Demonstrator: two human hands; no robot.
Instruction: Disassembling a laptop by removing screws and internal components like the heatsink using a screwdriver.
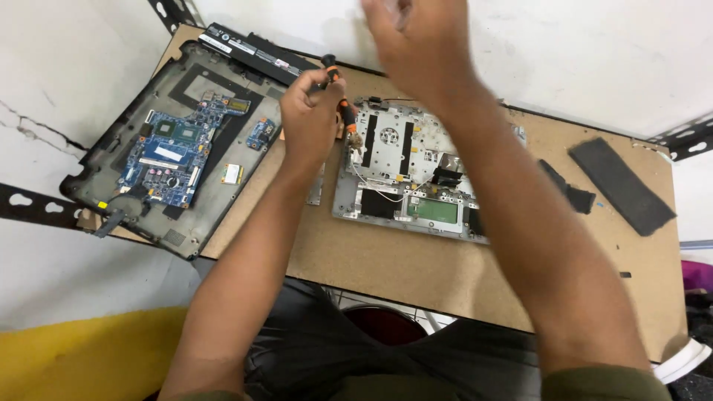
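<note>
My left hand grips an orange-and-black screwdriver, its tip pointing down at the left edge of a grey laptop palmrest shell lying inside-up on the brown board. My right hand hovers raised and blurred above the far side of that shell, fingers loosely apart, with nothing visible in it. The shell shows metal plates, a green touchpad board and thin white wires.
A black laptop bottom case with a blue motherboard lies at the left, partly over the board's edge. A long black battery sits behind it. Dark foam strips lie at the right. A white wall borders the board.
</note>
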